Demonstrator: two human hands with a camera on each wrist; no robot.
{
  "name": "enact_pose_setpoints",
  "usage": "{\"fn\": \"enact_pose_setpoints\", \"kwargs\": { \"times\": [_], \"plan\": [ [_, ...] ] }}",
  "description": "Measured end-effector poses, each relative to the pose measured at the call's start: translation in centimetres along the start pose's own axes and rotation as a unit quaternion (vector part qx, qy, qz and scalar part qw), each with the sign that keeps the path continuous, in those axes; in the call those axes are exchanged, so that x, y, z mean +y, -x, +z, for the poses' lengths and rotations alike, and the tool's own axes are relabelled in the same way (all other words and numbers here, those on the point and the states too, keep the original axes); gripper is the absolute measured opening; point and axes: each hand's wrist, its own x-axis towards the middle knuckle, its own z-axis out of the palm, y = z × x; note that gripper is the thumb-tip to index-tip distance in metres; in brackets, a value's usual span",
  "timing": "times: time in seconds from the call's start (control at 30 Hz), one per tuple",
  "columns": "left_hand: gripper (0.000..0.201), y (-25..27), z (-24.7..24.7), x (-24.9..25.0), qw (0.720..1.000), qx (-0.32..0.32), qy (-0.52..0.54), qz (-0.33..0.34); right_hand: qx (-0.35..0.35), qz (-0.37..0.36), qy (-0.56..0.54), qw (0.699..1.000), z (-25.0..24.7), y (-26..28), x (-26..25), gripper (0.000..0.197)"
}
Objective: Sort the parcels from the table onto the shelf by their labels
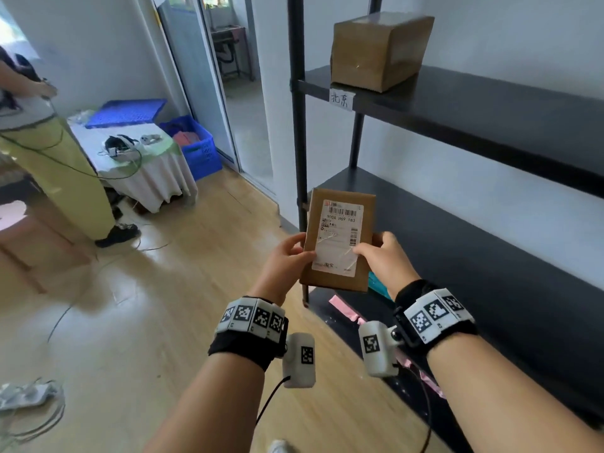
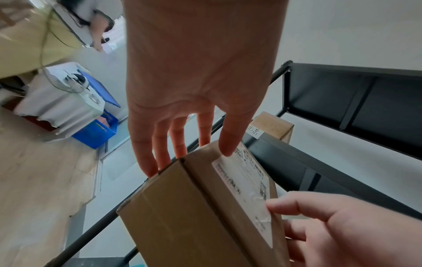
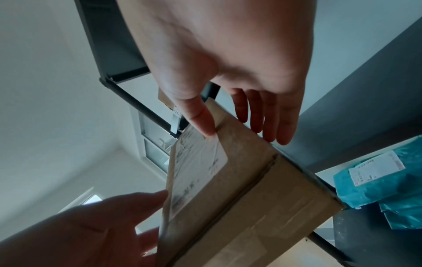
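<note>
A flat brown cardboard parcel [image 1: 340, 238] with a white shipping label [image 1: 341, 237] is held up in front of the black shelf [image 1: 490, 250], label facing me. My left hand [image 1: 291, 256] grips its left edge, thumb on the front and fingers behind. My right hand [image 1: 382, 253] grips its right edge the same way. The left wrist view shows the parcel [image 2: 205, 207] with my thumb on the label. From the right wrist the parcel [image 3: 246, 184] shows with my fingers behind it. A bigger brown box [image 1: 379, 50] sits on the upper shelf board above a handwritten tag [image 1: 341, 99].
Teal plastic mailers [image 3: 383, 182] lie on the lowest shelf board. The middle shelf board [image 1: 457, 230] is bare. A person [image 1: 42, 142] stands at the left beside a white-draped table [image 1: 143, 165] with blue crates [image 1: 196, 142]. Cables lie on the wooden floor [image 1: 147, 305].
</note>
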Motion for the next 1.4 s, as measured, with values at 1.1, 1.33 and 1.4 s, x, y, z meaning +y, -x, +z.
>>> {"fn": "enact_pose_setpoints", "kwargs": {
  "times": [1.1, 1.33, 1.4],
  "plan": [
    [0.058, -35.3, 4.9, 5.1, 0.962, -0.157, -0.222, 0.006, 0.130, 0.139, 0.029, 0.981, 1.2, -28.5, -1.9, 0.042],
    [0.056, -36.1, 5.4, 5.4, 0.945, -0.178, -0.272, 0.027, 0.145, 0.145, 0.051, 0.977, 1.2, -29.0, -1.6, 0.050],
    [0.056, -36.0, 5.4, 5.4, 0.940, -0.181, -0.288, 0.036, 0.149, 0.146, 0.061, 0.976, 1.2, -28.6, -1.9, 0.051]
  ]
}}
